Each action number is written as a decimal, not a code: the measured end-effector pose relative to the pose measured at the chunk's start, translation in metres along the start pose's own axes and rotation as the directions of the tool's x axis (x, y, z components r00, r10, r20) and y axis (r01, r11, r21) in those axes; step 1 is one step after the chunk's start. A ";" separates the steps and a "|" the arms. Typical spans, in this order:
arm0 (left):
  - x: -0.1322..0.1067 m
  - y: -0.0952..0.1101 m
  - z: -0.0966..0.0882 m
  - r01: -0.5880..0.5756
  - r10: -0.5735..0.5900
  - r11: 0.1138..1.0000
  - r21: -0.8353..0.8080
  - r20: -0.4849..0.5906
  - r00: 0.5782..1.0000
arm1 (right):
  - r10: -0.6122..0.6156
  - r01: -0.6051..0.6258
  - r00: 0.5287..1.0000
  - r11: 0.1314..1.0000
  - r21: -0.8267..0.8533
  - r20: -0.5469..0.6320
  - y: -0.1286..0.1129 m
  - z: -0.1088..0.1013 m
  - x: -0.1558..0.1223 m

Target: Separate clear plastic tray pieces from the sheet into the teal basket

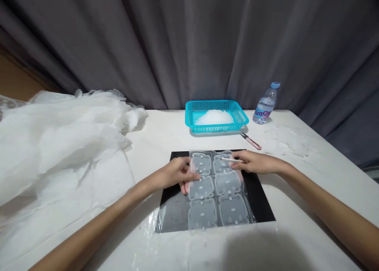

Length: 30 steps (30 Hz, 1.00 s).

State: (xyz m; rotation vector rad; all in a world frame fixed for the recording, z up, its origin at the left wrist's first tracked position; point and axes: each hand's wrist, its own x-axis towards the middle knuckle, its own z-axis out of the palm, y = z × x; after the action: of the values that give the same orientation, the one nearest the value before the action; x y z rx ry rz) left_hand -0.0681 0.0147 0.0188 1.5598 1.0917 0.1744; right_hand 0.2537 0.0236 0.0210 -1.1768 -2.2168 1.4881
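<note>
A clear plastic sheet bears several rounded-square, translucent shapes in two columns, each with small white dots. It lies partly over a flat black mat. My left hand grips the sheet's left edge, thumb on top and fingers beneath. In my right hand is a slim white stick-like tool, its thin tip pointing left over the upper right shape. Fingers of that hand also reach under the sheet's right edge. What kind of tool it is does not show clearly.
Behind the mat stands a turquoise basket holding a white heap. Pink-handled thread snips lie near it, by a water bottle. A large pile of thin white material covers the left side. White scraps lie right.
</note>
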 end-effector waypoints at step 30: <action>0.007 -0.014 0.000 -0.280 0.495 0.578 0.766 -0.057 0.867 | -0.413 0.389 0.900 0.906 -0.169 -0.142 -0.032 0.042 0.030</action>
State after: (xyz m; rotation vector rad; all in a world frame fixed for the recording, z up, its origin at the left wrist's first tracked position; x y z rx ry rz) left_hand -0.0713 0.0182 0.0041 2.6019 1.0570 0.2680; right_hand 0.1943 0.0112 0.0221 -0.7778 -2.2894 1.0417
